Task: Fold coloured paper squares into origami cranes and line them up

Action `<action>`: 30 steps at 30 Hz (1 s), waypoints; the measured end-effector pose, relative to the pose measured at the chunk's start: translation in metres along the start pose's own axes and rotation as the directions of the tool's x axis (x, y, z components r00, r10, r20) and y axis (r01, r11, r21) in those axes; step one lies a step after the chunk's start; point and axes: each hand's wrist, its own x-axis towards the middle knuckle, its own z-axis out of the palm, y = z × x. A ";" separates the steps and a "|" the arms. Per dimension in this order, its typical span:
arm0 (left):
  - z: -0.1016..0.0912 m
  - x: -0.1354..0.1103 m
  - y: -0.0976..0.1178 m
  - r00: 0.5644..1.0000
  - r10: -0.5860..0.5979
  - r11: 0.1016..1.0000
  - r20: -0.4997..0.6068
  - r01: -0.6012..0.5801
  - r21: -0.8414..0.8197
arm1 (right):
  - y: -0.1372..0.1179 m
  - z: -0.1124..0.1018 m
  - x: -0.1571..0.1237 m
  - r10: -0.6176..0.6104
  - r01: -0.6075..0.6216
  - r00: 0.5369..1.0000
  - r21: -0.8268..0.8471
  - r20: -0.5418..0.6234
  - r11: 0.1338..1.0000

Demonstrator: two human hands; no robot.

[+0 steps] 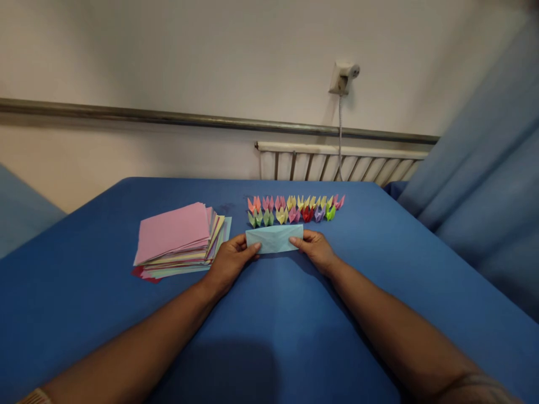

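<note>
At the far left of the view, a pale blue cloth panel (25,219) hangs beside the broad blue bench (366,247). On the left part of the bench lies a thick, uneven stack of coloured paper sheets (172,233), pink on top, with yellow, pale blue and other edges fanning out on its right and a red corner poking out at the bottom left. Just beside the stack, the left hand (231,258) grips the left end of a pale blue rectangular strip of creased paper (274,240), thumb on the near face. The strip sits level from side to side at the middle of the bench, its right end pinched by the right hand (318,251) in the same way. Just behind it stand small folded paper figures in two rows: the front row (307,214) runs from greens through yellow, pink, red and purple to bright green; the back row (292,203) seems to go from coral through pinks and yellows to pink, though its figures overlap too much to count surely. Beyond, a braided cord (340,129) drops from a white wall socket (338,81). A blue curtain (475,168) hangs at the far right.
</note>
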 end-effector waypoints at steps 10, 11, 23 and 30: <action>-0.003 0.002 -0.004 1.000 -0.001 1.000 -0.021 0.000 -0.031 | 0.003 -0.005 -0.001 0.001 -0.009 0.989 0.056 0.146 0.998; -0.003 0.002 -0.004 1.000 -0.001 0.999 -0.017 0.001 -0.034 | 0.003 -0.005 -0.001 -0.001 -0.006 0.988 0.050 0.153 0.999; 0.003 -0.003 -0.005 0.997 0.078 0.993 0.000 -0.078 0.089 | 0.016 0.003 0.002 -0.118 0.118 0.985 0.007 0.123 0.993; 0.006 -0.009 -0.002 0.993 0.119 0.967 0.009 -0.118 0.224 | 0.018 0.013 -0.003 -0.084 0.086 0.983 -0.005 0.163 0.996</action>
